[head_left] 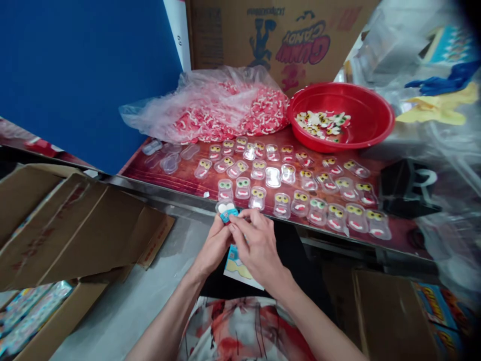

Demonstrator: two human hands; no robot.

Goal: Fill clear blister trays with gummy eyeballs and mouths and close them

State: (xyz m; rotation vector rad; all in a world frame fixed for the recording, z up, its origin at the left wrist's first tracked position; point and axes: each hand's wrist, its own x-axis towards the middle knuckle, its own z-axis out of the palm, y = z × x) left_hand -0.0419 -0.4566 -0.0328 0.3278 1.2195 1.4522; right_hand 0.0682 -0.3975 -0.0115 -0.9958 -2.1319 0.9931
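Note:
In front of my lap, my left hand [216,240] is closed on a small clear candy pack [226,206] with two white round shapes at its top. A blue label [230,214] lies across the pack. My right hand [259,238] has its fingers bent together and pressed on the pack's label side. Below the hands, a blue, yellow and white printed sheet [240,268] rests on my lap, partly covered by my right hand. Several clear packs with yellow or green eyes and red-and-white mouths, such as one eye-candy pack [257,198], stand in rows on the table.
A plastic bag of red-and-white candies [233,108] and a red basin [372,118] with eye candies stand at the table's back. Empty clear shells [171,163] lie left. An open carton [75,225] is at left; another carton [391,316] sits lower right.

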